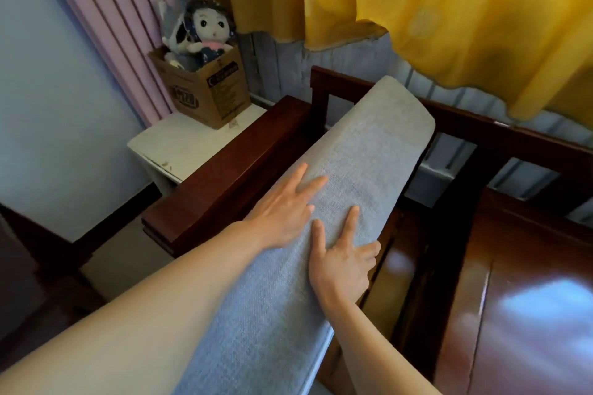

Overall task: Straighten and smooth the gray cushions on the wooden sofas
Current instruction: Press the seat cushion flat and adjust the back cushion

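Head view: gray cushion (362, 151) runs diagonally from bottom centre to the sofa (244, 151) back at upper right. Left hand (282, 212) lies flat, fingers spread; right hand (343, 263) presses alongside, fingers wrapping the right edge, nearer the camera.

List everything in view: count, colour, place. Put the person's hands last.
Long gray fabric cushion: one, gray, tilted above the sofa seat.
Dark wooden sofa frame: one, reddish brown, under and behind the cushion.
Small white side table: one, white, left of the sofa arm.
Brown cardboard box: one, brown, on the side table.
Plush doll: one, white face and dark hair, in the box.
Yellow curtain: one, yellow, top right.
Pink curtain: one, pink, top left.
Left hand: flat on the cushion.
Right hand: grips the cushion's right edge.
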`<state>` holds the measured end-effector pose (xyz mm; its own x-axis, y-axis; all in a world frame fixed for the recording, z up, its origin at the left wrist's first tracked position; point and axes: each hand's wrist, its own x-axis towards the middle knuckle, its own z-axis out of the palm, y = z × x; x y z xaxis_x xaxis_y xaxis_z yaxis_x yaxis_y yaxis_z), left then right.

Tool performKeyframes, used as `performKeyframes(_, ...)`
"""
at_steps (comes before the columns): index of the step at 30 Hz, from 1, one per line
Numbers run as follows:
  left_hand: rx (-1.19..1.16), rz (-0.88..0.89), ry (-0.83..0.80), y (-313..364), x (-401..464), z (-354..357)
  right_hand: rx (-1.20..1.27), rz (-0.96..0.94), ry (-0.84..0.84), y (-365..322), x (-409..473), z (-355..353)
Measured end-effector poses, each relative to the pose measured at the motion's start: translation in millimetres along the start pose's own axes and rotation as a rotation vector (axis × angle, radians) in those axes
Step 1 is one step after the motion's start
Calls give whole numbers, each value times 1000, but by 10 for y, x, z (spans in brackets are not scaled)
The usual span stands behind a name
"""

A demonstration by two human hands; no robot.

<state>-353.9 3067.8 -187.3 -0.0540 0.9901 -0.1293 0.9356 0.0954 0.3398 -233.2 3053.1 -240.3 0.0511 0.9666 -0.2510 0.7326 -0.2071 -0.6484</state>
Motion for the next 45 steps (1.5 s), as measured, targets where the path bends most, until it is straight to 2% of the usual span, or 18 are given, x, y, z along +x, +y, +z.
performKeyframes(3, -28, 157, -31, -46, 164, -27, -34, 75, 54, -44, 23, 4)
performKeyframes(7, 94, 412, -74, -206, 344, -68, -31, 176, 137, -174, 26, 85)
performKeyframes(11, 112, 486, -109, -377, 430, -79, -79, 241, 215, -286, -74, 208)
performKeyframes(15, 216, 653, -164, -297, 592, -143, -116, 334, 255, -277, -129, 247)
performKeyframes(21, 230, 840, -227, 18, 870, 53, -13, 429, 236, 67, -42, 103)
performKeyframes(27, 115, 992, -170, 331, 1102, 473, 43, 484, 190, 442, 29, 32)
performKeyframes(34, 174, 1157, -173, 688, 1334, 860, 200, 570, 170, 509, -82, 2)
performKeyframes(38, 229, 1234, -187, 870, 1366, 1105, 45, 610, 220, 546, -121, 65)
performKeyframes(42, 142, 1338, -140, 1025, 1462, 1488, -171, 766, 376, 539, -7, 248)
performKeyframes(45, 116, 1381, -143, 1197, 1497, 1794, -215, 831, 429, 780, 92, 263)
